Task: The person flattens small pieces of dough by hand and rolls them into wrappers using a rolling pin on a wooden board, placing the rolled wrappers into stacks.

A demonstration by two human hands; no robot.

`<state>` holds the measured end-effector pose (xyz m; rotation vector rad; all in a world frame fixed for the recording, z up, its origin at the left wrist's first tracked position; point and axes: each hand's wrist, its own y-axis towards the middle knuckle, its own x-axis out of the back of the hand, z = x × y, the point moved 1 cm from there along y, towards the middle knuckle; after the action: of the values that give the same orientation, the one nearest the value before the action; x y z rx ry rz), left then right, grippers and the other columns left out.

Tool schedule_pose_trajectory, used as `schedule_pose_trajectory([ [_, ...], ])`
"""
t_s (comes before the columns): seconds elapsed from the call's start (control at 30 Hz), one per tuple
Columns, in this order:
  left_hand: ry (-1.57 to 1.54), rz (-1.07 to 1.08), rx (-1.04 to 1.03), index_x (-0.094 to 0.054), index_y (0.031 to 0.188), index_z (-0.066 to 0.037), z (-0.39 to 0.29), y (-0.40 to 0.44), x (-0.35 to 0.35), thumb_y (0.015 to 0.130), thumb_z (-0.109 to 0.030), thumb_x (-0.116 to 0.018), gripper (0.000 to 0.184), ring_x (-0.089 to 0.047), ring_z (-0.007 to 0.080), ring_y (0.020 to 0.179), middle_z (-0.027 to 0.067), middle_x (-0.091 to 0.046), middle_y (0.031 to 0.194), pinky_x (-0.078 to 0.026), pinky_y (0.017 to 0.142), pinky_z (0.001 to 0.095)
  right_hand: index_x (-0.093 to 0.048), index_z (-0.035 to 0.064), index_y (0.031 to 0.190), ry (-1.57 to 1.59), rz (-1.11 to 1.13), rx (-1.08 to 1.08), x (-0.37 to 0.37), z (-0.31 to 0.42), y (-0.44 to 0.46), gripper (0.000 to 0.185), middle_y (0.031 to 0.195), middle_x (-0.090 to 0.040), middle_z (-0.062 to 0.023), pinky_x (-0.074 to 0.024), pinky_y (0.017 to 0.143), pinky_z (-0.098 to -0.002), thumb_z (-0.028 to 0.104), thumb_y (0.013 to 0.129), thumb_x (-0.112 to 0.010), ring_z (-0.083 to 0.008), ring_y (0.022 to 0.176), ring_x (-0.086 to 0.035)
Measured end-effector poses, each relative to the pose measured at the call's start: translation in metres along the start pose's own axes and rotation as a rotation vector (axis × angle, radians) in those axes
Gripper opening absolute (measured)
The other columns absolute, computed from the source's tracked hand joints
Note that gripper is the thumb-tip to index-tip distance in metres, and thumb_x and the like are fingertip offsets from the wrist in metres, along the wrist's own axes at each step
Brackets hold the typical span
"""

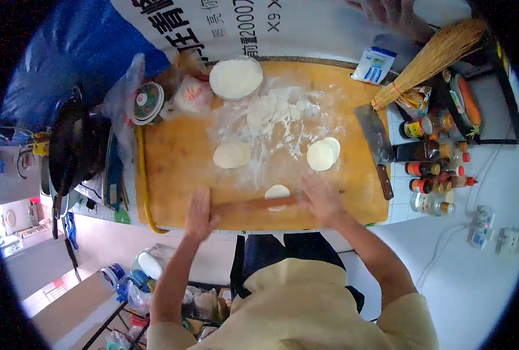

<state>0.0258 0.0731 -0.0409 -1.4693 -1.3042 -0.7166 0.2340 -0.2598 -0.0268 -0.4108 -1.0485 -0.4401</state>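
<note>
Wooden rolling pin (pixel 245 206) | hands (pixel 200 214) (pixel 322 201) apart on it, grip unclear | board's near edge (pixel 253 225) close

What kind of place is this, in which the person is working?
Most likely a kitchen, perhaps at home: there is a rolling pin on a floured wooden board, a cleaver and some bottles.
</note>
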Motion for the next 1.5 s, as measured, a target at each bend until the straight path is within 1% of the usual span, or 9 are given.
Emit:
schedule_pose_trajectory([
  [0.07,0.058,-0.236,0.089,-0.022,0.144,0.001,0.003,0.038,0.02,0.077,-0.033,-0.069,0.089,-0.025,0.0365,0.139,0.0208,-0.025,0.151,-0.014,0.116,0.0482,-0.035,0.0054,0.142,-0.082,-0.078,0.023,0.008,-0.008,0.024,0.07,0.15,-0.032,-0.0119,-0.022,0.113,-0.0488,0.026,0.082,-0.064,-0.0331,0.136,-0.033],
  [0.2,0.027,-0.269,0.088,-0.022,0.145,0.001,-0.011,0.027,0.031,0.078,-0.033,-0.069,0.088,-0.025,0.0356,0.139,0.0201,-0.025,0.151,-0.014,0.116,0.0489,-0.037,0.0038,0.141,-0.043,-0.112,0.059,0.004,-0.005,0.0,0.067,0.149,-0.033,-0.0137,-0.0238,0.113,-0.0484,0.024,0.083,-0.063,-0.0343,0.136,-0.034],
  [0.27,0.057,0.01,-0.016,-0.021,0.145,0.001,-0.012,-0.024,0.008,0.08,-0.034,-0.065,0.086,-0.025,0.0346,0.139,0.0198,-0.025,0.151,-0.014,0.116,0.0499,-0.036,0.0046,0.141,-0.094,-0.094,0.112,-0.005,-0.006,-0.015,0.067,0.15,-0.032,-0.0142,-0.0243,0.113,-0.049,0.023,0.083,-0.063,-0.0345,0.136,-0.034],
  [0.73,0.007,-0.15,-0.077,-0.021,0.146,0.0,0.009,-0.008,-0.003,0.077,-0.041,-0.064,0.092,-0.024,0.0344,0.14,0.0191,-0.027,0.15,-0.012,0.116,0.0523,-0.03,0.0069,0.145,-0.016,-0.201,0.146,-0.004,0.006,-0.012,0.073,0.15,-0.031,-0.014,-0.0267,0.112,-0.0487,0.026,0.083,-0.063,-0.0352,0.136,-0.033],
  [0.9,0.125,-0.306,0.043,-0.022,0.146,-0.001,0.002,0.05,0.045,0.076,-0.04,-0.065,0.092,-0.023,0.0332,0.141,0.0187,-0.027,0.151,-0.013,0.115,0.0521,-0.032,0.0034,0.143,-0.01,-0.009,-0.031,-0.009,-0.015,0.021,0.074,0.148,-0.033,-0.0162,-0.022,0.114,-0.0473,0.023,0.08,-0.065,-0.0337,0.138,-0.03],
  [1.1,0.046,0.023,-0.006,-0.021,0.146,-0.001,0.008,-0.005,0.01,0.079,-0.039,-0.064,0.088,-0.024,0.0338,0.14,0.017,-0.024,0.153,-0.011,0.116,0.0505,-0.028,0.0042,0.144,0.025,0.078,0.043,0.006,0.018,-0.015,0.075,0.151,-0.027,-0.0163,-0.0194,0.115,-0.0477,0.02,0.081,-0.065,-0.0327,0.14,-0.026],
  [1.3,0.154,-0.314,-0.014,-0.017,0.148,-0.003,0.006,0.052,0.049,0.075,-0.033,-0.07,0.095,-0.024,0.0317,0.14,0.0165,-0.025,0.152,-0.01,0.116,0.0506,-0.029,0.0037,0.144,0.018,-0.038,0.036,-0.004,-0.012,0.023,0.074,0.151,-0.028,-0.016,-0.0208,0.114,-0.0478,0.022,0.082,-0.064,-0.0349,0.139,-0.027],
  [1.4,0.055,-0.003,-0.012,-0.015,0.148,-0.002,-0.001,-0.004,0.03,0.077,-0.03,-0.067,0.092,-0.025,0.0315,0.14,0.0175,-0.023,0.153,-0.01,0.116,0.0507,-0.03,0.0053,0.144,0.039,0.089,-0.003,0.002,0.011,-0.011,0.072,0.15,-0.03,-0.0169,-0.0208,0.114,-0.0474,0.023,0.082,-0.064,-0.0358,0.138,-0.028],
  [1.5,0.105,-0.053,-0.037,-0.016,0.148,-0.002,0.014,-0.004,0.012,0.076,-0.031,-0.067,0.093,-0.025,0.0312,0.14,0.0174,-0.023,0.153,-0.011,0.116,0.0503,-0.03,0.0054,0.143,0.047,0.062,0.007,0.006,0.015,0.003,0.073,0.151,-0.027,-0.0167,-0.0216,0.114,-0.0474,0.022,0.082,-0.065,-0.0361,0.138,-0.028],
])
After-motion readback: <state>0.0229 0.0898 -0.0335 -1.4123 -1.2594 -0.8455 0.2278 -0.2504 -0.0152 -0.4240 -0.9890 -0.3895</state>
